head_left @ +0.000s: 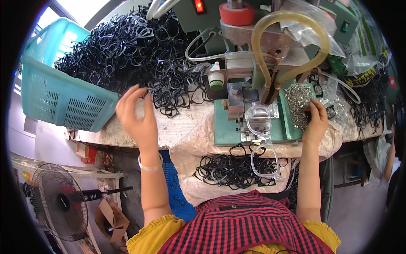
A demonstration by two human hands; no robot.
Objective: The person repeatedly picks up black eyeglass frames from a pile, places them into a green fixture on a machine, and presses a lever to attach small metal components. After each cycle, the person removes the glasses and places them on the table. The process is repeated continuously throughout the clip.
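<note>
Beside the big heap of black eyeglass frames (127,51), my left hand (137,116) is raised with curved fingers and thumb apart; I see nothing held in it. My right hand (315,122) reaches to a pile of small metal parts (297,106) on a green tray (289,134). Its fingers are bent together at the pile's edge, and whatever they pinch is hidden. Between my hands, a clear eyeglass frame (277,163) sits with one rim under the head of a green bench press (220,127). Its other rim hangs toward me over the front edge.
More black frames (232,169) lie on a cloth (186,156) before me. A turquoise basket (63,91) tilts at the left table edge, above a standing fan (59,201). A yellowish hose (292,17) loops over the press. Plastic bags (368,63) and more frames crowd the right.
</note>
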